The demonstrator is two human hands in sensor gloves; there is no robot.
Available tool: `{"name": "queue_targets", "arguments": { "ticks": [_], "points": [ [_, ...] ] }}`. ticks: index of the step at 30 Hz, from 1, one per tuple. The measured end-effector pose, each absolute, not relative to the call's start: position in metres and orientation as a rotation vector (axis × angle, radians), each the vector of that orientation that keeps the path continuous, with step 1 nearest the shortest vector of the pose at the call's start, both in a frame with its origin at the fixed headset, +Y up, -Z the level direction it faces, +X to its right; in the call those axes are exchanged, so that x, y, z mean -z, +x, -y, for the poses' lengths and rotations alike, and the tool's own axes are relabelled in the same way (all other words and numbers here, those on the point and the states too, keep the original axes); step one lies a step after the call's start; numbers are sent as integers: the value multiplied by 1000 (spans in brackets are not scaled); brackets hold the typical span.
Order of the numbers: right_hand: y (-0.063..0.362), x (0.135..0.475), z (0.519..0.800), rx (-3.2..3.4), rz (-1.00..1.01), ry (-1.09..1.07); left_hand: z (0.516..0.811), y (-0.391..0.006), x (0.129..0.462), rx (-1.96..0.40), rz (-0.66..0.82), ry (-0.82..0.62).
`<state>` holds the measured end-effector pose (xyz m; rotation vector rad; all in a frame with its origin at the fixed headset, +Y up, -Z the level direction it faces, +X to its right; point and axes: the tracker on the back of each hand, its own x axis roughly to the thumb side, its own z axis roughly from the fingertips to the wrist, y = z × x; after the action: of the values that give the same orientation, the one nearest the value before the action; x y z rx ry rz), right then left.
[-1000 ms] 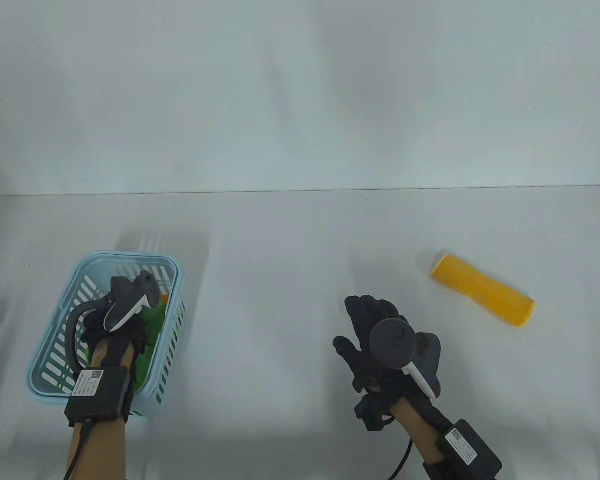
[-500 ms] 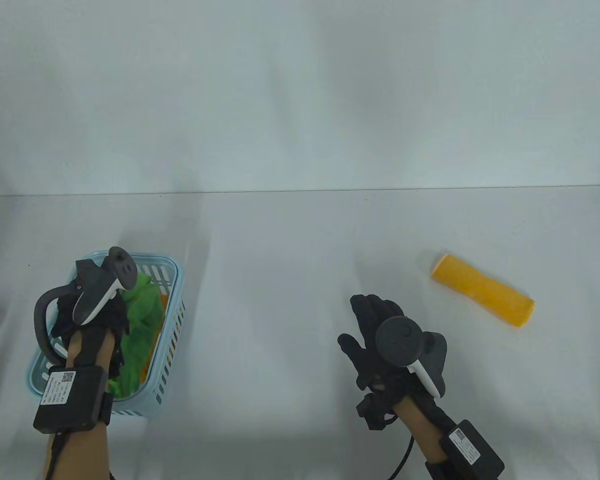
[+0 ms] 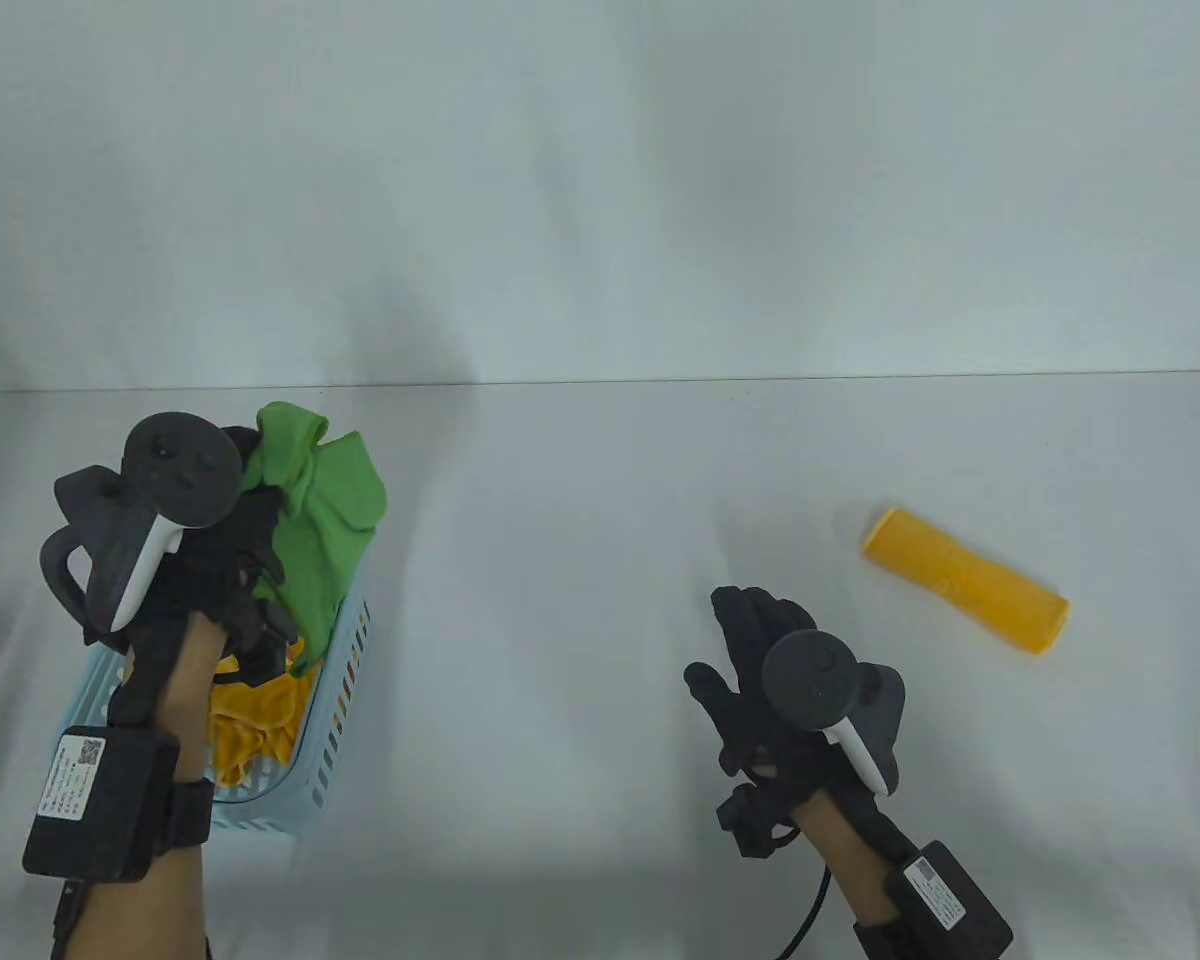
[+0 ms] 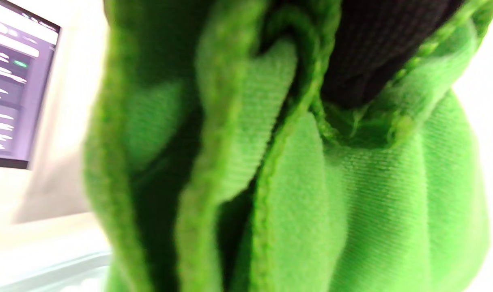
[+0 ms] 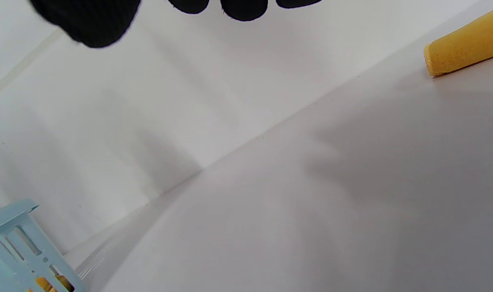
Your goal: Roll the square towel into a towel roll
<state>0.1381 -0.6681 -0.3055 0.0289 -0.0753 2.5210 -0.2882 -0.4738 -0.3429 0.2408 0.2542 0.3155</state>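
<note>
The soft, light green terry-cloth square towel (image 3: 325, 520) will likely sag and bunch, so taking it by two corners should spread it best. Crumpled, it hangs at the frame's left, gripped by the left hand (image 3: 215, 560) above the pale blue slotted plastic basket (image 3: 335, 690). The right hand (image 3: 760, 670) hovers spread and empty, lower right.

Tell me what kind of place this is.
Probably a staged recording bench, not a home: a table draped in plain white cloth, a matching white backdrop, and a lit computer screen beside it in the left wrist view.
</note>
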Motion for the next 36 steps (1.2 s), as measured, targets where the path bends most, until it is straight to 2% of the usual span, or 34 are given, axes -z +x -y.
{"name": "queue_targets", "arguments": {
  "ticks": [6, 10, 14, 18, 25, 29, 36],
  "points": [
    [139, 306, 668, -2521, 74, 23, 453, -250, 338, -524, -88, 273],
    [141, 307, 668, -2498, 76, 10, 455, -222, 339, -580, -9, 251],
    [144, 306, 666, -2485, 96, -2, 482, -192, 341, -611, 61, 194],
    [148, 306, 665, -2474, 105, -9, 527, -167, 343, -637, 109, 116],
    [148, 306, 665, -2462, 99, -11, 599, -147, 341, -722, 146, 9],
    [146, 307, 666, -2477, 98, -3, 619, -147, 340, -730, 147, -22],
    [138, 303, 663, -2457, 130, 66, 635, -159, 339, -759, 91, -50]
  ]
}}
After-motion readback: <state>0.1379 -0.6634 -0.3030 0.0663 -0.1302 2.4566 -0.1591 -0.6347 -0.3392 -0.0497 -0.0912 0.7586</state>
